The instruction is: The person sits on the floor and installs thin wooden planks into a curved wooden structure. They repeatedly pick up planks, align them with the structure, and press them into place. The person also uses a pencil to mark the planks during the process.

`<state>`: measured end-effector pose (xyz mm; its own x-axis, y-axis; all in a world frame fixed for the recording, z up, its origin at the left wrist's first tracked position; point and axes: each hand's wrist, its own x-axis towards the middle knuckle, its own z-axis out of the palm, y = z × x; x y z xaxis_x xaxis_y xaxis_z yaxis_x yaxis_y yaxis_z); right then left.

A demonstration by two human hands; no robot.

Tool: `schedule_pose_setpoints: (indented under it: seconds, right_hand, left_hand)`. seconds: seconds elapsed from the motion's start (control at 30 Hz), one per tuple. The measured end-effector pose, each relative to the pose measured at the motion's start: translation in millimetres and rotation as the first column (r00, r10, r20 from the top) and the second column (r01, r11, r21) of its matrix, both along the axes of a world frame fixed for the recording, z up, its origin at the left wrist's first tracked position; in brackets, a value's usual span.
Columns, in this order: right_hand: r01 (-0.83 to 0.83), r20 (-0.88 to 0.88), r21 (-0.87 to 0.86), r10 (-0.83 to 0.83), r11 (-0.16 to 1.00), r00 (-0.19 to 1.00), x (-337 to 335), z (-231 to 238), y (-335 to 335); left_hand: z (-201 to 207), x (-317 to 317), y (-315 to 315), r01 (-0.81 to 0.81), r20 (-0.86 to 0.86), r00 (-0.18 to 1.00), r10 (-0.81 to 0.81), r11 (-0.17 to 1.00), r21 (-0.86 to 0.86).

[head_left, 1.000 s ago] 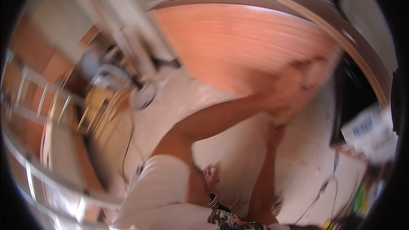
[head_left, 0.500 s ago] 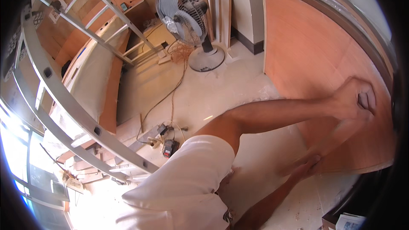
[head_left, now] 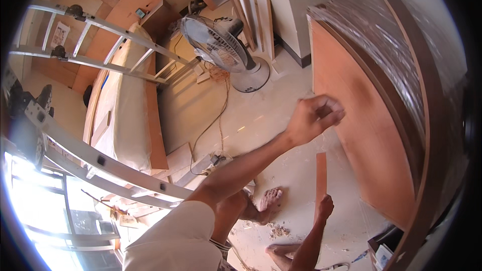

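My left hand (head_left: 317, 119) is raised in front of the near edge of an orange-brown wooden panel (head_left: 359, 115). Its fingers curl toward the thumb in a loose pinch, and whatever may lie between them is hidden. Lower down, my right hand (head_left: 325, 208) is closed around a thin, narrow wood strip (head_left: 321, 173). The strip stands nearly upright in the picture above the pale floor, its upper end below my left hand and apart from it. The panel leans at the right, with plastic-wrapped boards (head_left: 386, 45) behind it.
A grey fan (head_left: 216, 45) stands ahead, its cable (head_left: 211, 120) trailing across the floor. An aluminium ladder (head_left: 115, 168) spans the left side. Wood boards (head_left: 256, 17) lean on the wall. My bare foot (head_left: 271, 198) is near wood shavings (head_left: 278, 231). A curved brown board edge (head_left: 424, 120) stands at the right.
My left hand has come away from the panel, moving leftward. My right hand has moved left and down, and the strip, blurred against the panel before, now shows over the floor. The view has turned.
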<state>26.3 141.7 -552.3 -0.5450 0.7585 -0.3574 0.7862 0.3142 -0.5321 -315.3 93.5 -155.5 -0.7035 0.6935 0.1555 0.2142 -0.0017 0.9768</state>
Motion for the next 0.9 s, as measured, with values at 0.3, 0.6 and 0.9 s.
schedule_pose_setpoints:
  seconds: [0.3, 0.6, 0.9]
  right_hand:
    - [-0.421, -0.012, -0.109, 0.423, 0.9, 0.906, -66.4, 282.1, -15.9]
    - [-0.601, -0.451, -0.237, 0.462, 0.763, 0.764, -322.3, 617.3, -123.8]
    - [-0.851, -0.422, 0.13, 0.805, 0.508, 0.416, -494.9, 660.4, -178.7]
  left_hand:
    - [-11.4, 100.4, -273.3, -0.387, 0.397, 0.647, 0.65, 0.73, -0.563]
    - [144.3, 50.6, -227.0, -0.567, 0.926, 0.25, 0.283, 0.818, -0.097]
    - [229.0, -157.7, -300.9, -0.605, 0.699, 0.563, 0.442, 0.796, -0.016]
